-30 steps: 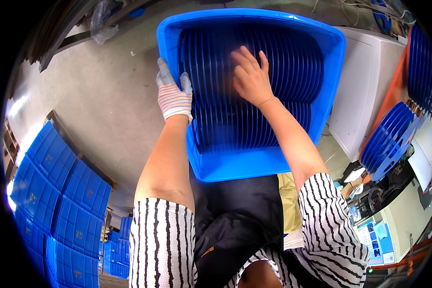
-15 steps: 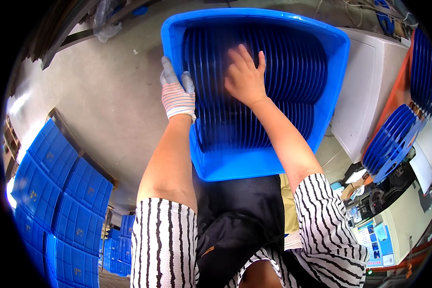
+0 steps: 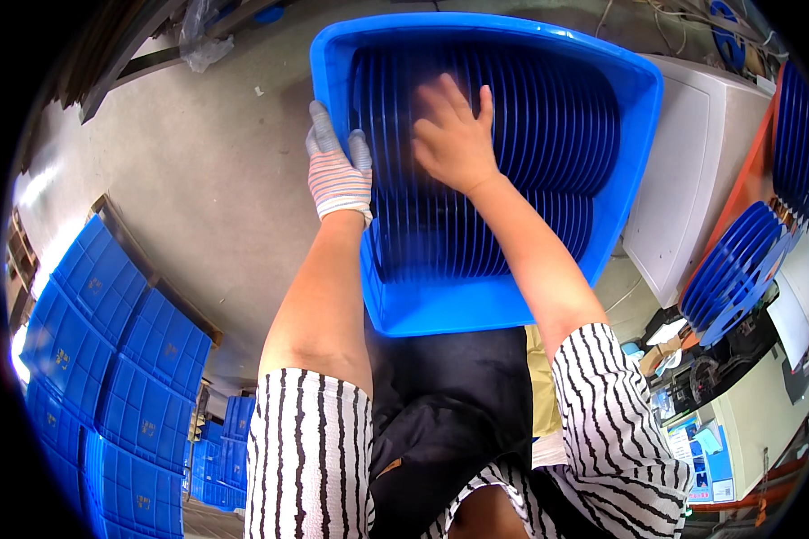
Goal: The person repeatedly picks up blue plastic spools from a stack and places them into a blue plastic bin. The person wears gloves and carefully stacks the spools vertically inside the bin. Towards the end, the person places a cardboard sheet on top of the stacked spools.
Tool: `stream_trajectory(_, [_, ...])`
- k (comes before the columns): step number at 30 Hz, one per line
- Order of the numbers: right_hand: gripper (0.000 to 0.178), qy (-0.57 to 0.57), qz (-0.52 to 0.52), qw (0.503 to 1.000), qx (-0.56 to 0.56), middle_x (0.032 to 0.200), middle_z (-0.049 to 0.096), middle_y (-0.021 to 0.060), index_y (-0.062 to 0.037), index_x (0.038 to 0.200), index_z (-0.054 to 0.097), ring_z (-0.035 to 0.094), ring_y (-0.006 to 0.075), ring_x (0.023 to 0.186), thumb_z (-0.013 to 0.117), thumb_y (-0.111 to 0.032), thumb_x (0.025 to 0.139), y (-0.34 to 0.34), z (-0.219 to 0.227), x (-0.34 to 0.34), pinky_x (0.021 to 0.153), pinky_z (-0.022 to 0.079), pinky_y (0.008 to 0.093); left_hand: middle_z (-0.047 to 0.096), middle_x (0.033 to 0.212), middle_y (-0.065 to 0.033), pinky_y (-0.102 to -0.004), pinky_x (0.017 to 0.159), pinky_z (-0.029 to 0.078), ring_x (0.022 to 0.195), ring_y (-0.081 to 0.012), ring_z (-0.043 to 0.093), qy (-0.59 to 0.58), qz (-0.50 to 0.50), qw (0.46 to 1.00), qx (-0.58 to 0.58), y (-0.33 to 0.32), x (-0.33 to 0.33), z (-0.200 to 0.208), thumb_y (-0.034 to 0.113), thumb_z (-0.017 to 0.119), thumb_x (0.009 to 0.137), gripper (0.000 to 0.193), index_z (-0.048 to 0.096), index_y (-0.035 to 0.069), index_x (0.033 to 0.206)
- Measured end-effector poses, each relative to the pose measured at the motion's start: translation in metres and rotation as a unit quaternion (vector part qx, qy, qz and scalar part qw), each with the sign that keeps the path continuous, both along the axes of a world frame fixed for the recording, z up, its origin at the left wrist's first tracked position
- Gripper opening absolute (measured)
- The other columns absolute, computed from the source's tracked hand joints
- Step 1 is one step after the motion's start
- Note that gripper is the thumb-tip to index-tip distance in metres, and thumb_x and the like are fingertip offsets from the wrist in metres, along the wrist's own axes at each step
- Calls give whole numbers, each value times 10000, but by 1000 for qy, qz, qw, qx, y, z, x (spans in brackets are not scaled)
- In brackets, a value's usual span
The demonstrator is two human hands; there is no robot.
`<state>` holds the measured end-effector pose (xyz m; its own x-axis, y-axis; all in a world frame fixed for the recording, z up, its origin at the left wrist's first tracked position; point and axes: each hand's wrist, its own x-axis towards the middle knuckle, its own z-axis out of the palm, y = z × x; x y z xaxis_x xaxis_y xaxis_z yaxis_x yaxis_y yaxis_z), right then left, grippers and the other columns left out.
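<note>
Two rows of thin dark-blue discs [image 3: 539, 126] stand on edge, packed side by side in a bright blue plastic bin [image 3: 440, 319]. My left hand [image 3: 337, 175], in a striped glove with grey fingertips, grips the bin's left wall, its thumb over the rim and its fingers along the outside. Above the upper row, toward its left end, my bare right hand [image 3: 458, 144] has its fingers spread. The fingertips on its left side are smeared by motion, and I cannot tell whether they touch the discs. No disc shows in its grasp.
Stacked blue crates [image 3: 108, 359] stand at the lower left. A pale box-shaped cabinet [image 3: 679, 171] adjoins the bin's right side. More blue discs [image 3: 733, 265] rest on an orange-edged stand at the right. Clear plastic wrap [image 3: 202, 40] hangs at the upper left.
The bin and my left hand appear slightly farther right in the picture. My right hand has shifted a little up and left over the upper row, its fingers still spread.
</note>
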<state>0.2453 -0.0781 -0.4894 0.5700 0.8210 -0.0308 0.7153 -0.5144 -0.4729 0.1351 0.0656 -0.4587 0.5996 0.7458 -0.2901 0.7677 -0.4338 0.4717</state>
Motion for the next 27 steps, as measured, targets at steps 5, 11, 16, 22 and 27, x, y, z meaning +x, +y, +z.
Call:
stream_trajectory(5, [230,-18,10,997,-71,1460,430,66,-142,940,613,264,275,1441,725,-231,759,14,-5,-7,1120,102,663,471,1337,-287,-488,964,454,1162,-472,515,15,3,1000,-9,0,1,3,252,534,937,680,206,125,1519])
stream_trajectory(11, [216,-8,73,997,0,1461,439,39,-196,950,631,281,279,1434,713,-159,754,14,-13,-11,1127,118,647,478,1329,-290,-489,957,453,1158,-469,516,-6,-4,1000,-1,2,-1,0,254,520,941,662,221,104,1512])
stream_trajectory(16, [167,35,8,999,5,1414,487,52,-166,884,645,281,294,1431,718,-240,753,21,-1,-13,1121,89,663,482,1335,-290,-482,958,453,1152,-471,523,-9,4,1000,-13,2,0,1,233,503,946,639,231,95,1508])
stream_trajectory(22, [243,-5,9,999,-43,1441,442,62,-139,925,618,276,276,1432,739,-205,725,37,-6,-26,1119,116,658,471,1374,-280,-460,964,456,1177,-451,525,-47,33,998,-17,4,-3,-5,199,474,952,617,231,69,1504])
stream_trajectory(27, [241,35,37,997,50,1426,461,50,-184,935,622,304,273,1417,725,-113,728,37,-12,-30,1118,179,630,480,1337,-298,-478,956,451,1140,-462,538,-53,54,995,-59,4,-3,-4,198,472,942,605,255,68,1492])
